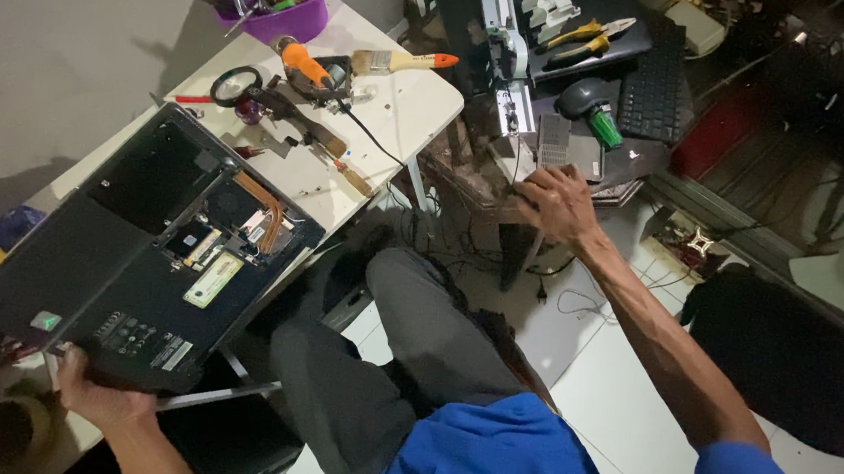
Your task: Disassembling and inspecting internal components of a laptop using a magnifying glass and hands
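Around: purple plastic tub of tools, orange-handled paintbrush and black magnifier sat on the white table.
Laptop: opened black laptop base (copper heat pipe showing) lay across the table.
Left hand: fingers gripped the laptop's near edge.
Right hand: rested beside a small grey flat box; can't tell its grip.

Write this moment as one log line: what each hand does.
left hand: grips edge of opened laptop on white table | right hand: reaches to grey flat part on side bench | seated
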